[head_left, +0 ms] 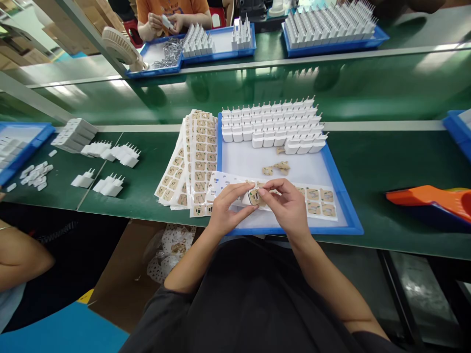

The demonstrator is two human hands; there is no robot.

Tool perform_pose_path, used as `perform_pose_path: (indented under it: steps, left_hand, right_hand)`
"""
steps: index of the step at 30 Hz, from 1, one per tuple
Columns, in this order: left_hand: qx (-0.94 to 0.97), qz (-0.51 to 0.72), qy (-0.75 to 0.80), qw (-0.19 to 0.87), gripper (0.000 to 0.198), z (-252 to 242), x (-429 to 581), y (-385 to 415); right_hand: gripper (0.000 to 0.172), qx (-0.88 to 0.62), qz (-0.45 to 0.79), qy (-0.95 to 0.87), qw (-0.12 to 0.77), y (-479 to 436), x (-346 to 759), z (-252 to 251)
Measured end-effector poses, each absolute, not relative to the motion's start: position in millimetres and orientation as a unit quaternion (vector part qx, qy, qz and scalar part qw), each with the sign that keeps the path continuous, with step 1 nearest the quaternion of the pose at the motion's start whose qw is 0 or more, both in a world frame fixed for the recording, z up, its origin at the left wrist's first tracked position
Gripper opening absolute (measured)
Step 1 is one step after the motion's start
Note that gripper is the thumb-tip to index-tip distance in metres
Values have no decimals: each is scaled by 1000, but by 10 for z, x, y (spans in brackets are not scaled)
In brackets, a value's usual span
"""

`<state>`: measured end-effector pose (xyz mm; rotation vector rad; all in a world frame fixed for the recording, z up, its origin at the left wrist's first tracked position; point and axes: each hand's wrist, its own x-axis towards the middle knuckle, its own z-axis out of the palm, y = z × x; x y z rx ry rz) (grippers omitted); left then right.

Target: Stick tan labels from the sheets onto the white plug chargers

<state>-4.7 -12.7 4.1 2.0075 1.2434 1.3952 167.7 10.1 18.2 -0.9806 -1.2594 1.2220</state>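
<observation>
Between my hands is a white plug adapter (247,198) with a tan sticker (254,197) on the face turned up. My left hand (230,208) grips the adapter from the left, thumb and fingers closed on it. My right hand (289,206) has its thumb tip at the sticker's right edge, its fingers pinched; whatever is between them is too small to make out. Under both hands lies a sticker sheet (319,201) across a blue-rimmed tray (342,196). Rows of white adapters (268,125) stand pins up at the tray's back. Peeled tan scraps (281,167) lie in its middle.
Stacked sticker sheets (200,162) overlap left of the tray. Farther left are loose adapters (109,185), small white pieces (37,175) and another person's arm (22,255). An orange dustpan (434,197) lies right. Across the bench, a person (172,14) works behind trays. An open carton (125,274) sits below.
</observation>
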Motion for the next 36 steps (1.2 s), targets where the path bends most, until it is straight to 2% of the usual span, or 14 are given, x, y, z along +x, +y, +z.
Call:
perform_pose_path:
  steps: [9,13,16,18,22,25,28,31,36]
  left_hand:
    - [715,488,460,196,43,39,-54,-136]
    - [714,496,453,197,43,31,-54,-136]
    - [707,509,448,199,45,14,-62,-140]
    - [694,527,447,202,46,-6,-72,-147]
    - [669,552,446,221,46,-50,-77,-155]
    - [675,556,442,201,39,-62,-54,-154]
    - [692,558,429,158,35,-58,-26,-155]
    - [697,568,416,136,40,-57,-20,-156]
    - [688,589,404,127,48,-69,-36,-148]
  right_hand:
    - [8,-440,465,-560,526,83,1659,178]
    - [4,-454,368,-627,515,74,1640,219]
    - [8,-459,293,-669,506,81,1643,244]
    - [14,-453,332,-662,496,93,1657,228]
    - [30,-396,531,-598,451,95,1656,150]
    - [41,-398,566,-559,457,61,1584,136]
    - [34,-396,572,-522,494,32,1485,178]
    - [27,-376,582,-487,532,28,1423,223]
    - [19,-338,637,-450,527,23,1425,227]
